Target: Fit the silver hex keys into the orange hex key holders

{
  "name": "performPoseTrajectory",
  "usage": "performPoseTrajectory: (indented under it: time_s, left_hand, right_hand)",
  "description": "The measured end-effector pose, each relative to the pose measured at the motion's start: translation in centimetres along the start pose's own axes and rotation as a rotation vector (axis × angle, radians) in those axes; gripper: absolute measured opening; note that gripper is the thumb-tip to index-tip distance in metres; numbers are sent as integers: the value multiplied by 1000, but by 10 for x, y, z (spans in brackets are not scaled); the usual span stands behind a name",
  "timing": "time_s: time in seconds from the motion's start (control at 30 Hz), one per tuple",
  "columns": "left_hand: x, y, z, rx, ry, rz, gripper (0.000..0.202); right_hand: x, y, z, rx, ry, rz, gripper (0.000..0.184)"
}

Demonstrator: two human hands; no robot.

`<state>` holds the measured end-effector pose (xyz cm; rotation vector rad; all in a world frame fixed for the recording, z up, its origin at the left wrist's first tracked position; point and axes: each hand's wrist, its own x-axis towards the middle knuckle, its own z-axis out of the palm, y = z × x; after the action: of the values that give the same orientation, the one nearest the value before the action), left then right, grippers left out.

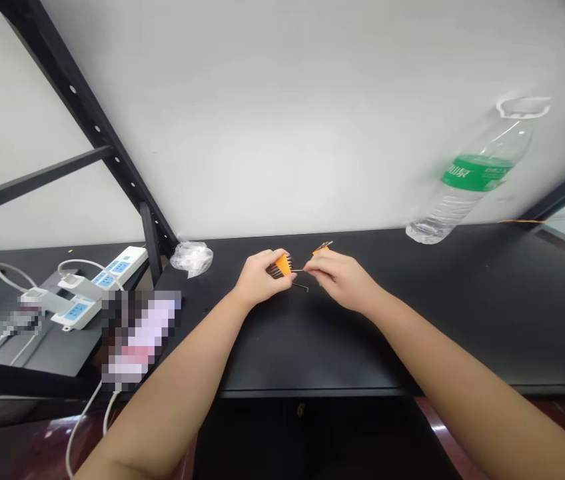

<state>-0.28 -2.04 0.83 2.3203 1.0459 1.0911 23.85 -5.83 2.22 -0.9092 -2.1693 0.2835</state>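
Note:
Between the fingers of my left hand [261, 279] is an orange hex key holder [284, 264], with several dark hex keys sticking out of its left side. My right hand [340, 279] pinches a thin hex key [299, 270], whose other end reaches the orange holder. Just below the hands a black L-shaped hex key [302, 287] shows, seemingly on the table. Beyond my right hand lies a second orange piece [321, 251] with dark metal keys by it, partly hidden by the hand.
The black table [312, 353] meets a pale wall. A large clear bottle [477, 173] with a green label stands at the right back. Crumpled clear plastic [192, 258] lies left of my hands. Power strips [105, 283], cables, a blurred phone-like thing [145, 340] and a black metal frame [87, 113] are at left.

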Motion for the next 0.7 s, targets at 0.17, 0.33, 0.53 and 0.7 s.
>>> performPoseTrajectory:
  time_s: [0.17,0.33,0.53,0.7]
  left_hand:
    - [0,2,0,-12,-18,-16,33]
    - [0,2,0,22,-66,-5,30]
    - [1,5,4,-38,-139,-17,37]
    - [0,3,7,-111,-97,-73,36]
  right_hand:
    - [0,1,-1,-14,-7,-29,25]
    - [-2,2,0,-111,-40,-58,28]
    - [3,-1,8,-55,-67,-50,25]
    - [4,2,14,132,48,82,17]
